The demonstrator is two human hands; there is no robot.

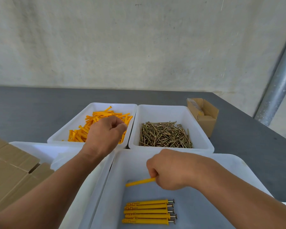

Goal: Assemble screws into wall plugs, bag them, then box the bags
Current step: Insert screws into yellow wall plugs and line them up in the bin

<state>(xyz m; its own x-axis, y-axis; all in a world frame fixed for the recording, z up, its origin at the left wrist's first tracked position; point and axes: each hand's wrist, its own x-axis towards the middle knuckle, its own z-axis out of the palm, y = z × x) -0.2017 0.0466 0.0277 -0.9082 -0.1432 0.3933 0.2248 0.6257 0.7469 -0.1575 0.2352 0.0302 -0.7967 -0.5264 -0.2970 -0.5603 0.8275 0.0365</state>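
Observation:
My left hand reaches into the far left white tray of loose orange wall plugs, fingers curled down among them; what it grips is hidden. My right hand holds one yellow wall plug by its end, low over the near white tray. Several assembled plugs with screws lie side by side on that tray's floor. The far right white tray holds a heap of brass screws.
A small open cardboard box stands on the grey table to the right of the screw tray. Flat cardboard boxes lie at the left, beside another white tray. A wall and a metal pipe stand behind.

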